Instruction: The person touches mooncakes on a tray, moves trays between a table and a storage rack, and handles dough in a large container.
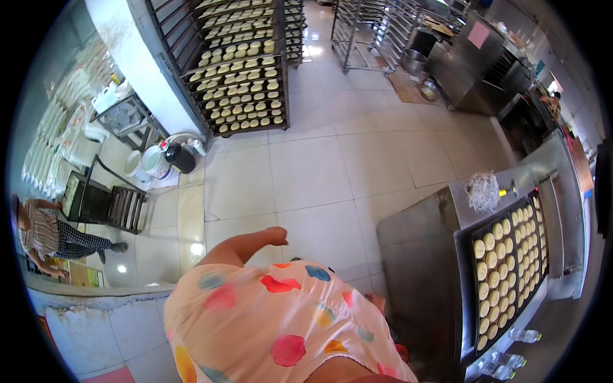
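My left hand [276, 236] hangs in front of my body over the tiled floor, small in the picture. Its fingers look curled in, and I see nothing in them. Only a bit of my right hand [375, 301] shows past the edge of my spotted pale clothing, beside the steel counter [418, 255]; its fingers are hidden. Neither hand visibly touches anything. On the counter to my right lie dark trays with rows of pale round dough pieces [493, 279]. A bundle of whitish shredded strands [483, 192] sits at the counter's far corner.
A tall rack [285, 76] full of trays of dough pieces stands ahead left, an emptier metal rack [348, 38] farther off. A black jug [179, 157] and white buckets [155, 163] stand by the pillar. Far left, another person [51, 233] is beside a dark cart [121, 204].
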A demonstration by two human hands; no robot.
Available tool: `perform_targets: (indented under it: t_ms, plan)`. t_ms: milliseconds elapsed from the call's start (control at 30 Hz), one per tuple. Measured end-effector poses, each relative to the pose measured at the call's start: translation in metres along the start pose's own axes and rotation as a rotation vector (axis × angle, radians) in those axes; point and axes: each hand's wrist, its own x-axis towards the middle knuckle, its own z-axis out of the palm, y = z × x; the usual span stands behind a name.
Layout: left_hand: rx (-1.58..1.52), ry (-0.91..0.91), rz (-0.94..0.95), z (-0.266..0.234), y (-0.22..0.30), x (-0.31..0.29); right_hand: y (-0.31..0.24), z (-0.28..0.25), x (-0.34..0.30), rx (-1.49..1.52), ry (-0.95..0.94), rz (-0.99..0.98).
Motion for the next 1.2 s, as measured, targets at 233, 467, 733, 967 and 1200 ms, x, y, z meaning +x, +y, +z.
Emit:
perform_targets:
  t_ms: [233, 467, 733, 967, 1200]
  plan:
    - [-0.592, 0.17, -0.314, -0.019, -0.076, -0.064, -0.081, 0.145, 0.04, -0.272, -0.371, -0.048]
    - [-1.312, 0.245, -0.397, -0.037, -0.057, -0.084, -0.172, 0.194, 0.096, -0.753, -0.395, -0.121]
    - [-1.45, 0.448, -0.448, -0.082, -0.082, -0.061, -0.249, 0.271, 0.152, -0.777, -0.421, 0.008]
    - [-1.201, 0.509, -0.6, -0.115, -0.101, -0.037, -0.294, 0.323, 0.206, -0.691, -0.587, 0.022]
    - [-1.059, 0.568, -0.602, -0.101, -0.105, -0.045, -0.337, 0.352, 0.28, -0.835, -0.805, 0.115]
